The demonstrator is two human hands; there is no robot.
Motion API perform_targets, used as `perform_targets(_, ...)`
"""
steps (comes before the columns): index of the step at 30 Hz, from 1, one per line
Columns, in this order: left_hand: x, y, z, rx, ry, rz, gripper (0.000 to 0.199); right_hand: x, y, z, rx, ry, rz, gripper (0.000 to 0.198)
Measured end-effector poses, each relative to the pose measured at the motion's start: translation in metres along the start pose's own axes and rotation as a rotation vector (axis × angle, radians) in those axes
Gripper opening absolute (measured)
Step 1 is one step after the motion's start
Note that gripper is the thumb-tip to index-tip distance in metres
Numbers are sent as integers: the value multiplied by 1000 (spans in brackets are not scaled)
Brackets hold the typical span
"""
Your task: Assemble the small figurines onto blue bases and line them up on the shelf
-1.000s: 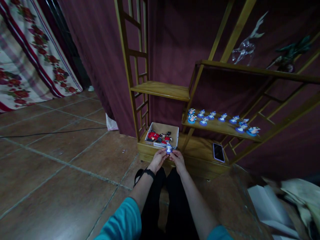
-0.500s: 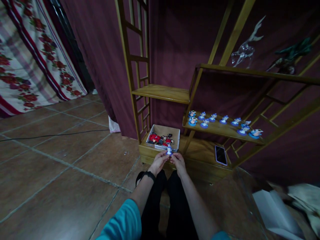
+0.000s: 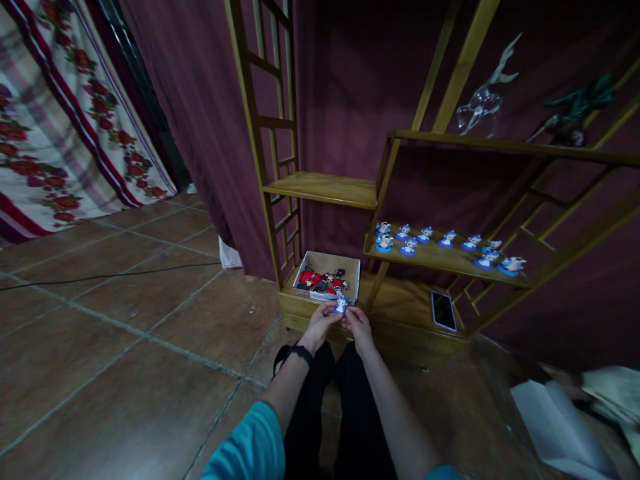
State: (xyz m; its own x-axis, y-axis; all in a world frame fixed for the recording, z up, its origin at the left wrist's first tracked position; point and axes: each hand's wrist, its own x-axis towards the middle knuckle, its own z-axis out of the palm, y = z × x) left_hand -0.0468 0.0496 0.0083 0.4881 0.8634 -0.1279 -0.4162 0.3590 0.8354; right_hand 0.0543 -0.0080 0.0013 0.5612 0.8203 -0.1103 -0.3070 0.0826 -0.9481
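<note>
Between my fingertips is a small white and purple-blue figurine (image 3: 341,305) on a round base, held upright just in front of the box. My left hand (image 3: 319,325) grips it from the left side, fingers closed. From the right, my right hand (image 3: 359,327) pinches its base. Behind it, an open cardboard box (image 3: 353,273) holds several red and black figurines (image 3: 320,280) lying jumbled. Several similar blue and white figurines (image 3: 449,239) stand in loose rows on the wooden shelf (image 3: 430,257) to the right.
A phone (image 3: 443,311) lies on the bottom board of the wooden rack. Higher up stand a clear glass deer (image 3: 483,107) and a dark green ornament (image 3: 575,110). A black cable (image 3: 110,275) crosses the tiled floor at left. White packaging (image 3: 560,427) lies at lower right.
The view has shifted very slightly. Both hands still hold the figurine in front of the box, with its position and tilt barely altered.
</note>
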Motion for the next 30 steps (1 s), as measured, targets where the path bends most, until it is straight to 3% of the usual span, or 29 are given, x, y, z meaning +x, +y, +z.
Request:
perform_targets(17, 3, -7, -2, 89, 50, 41, 40, 4, 4, 1, -6, 30, 19, 25)
perform_targets(30, 10, -20, 0, 198, 153, 197, 47, 3, 4, 1, 107, 3, 79, 37)
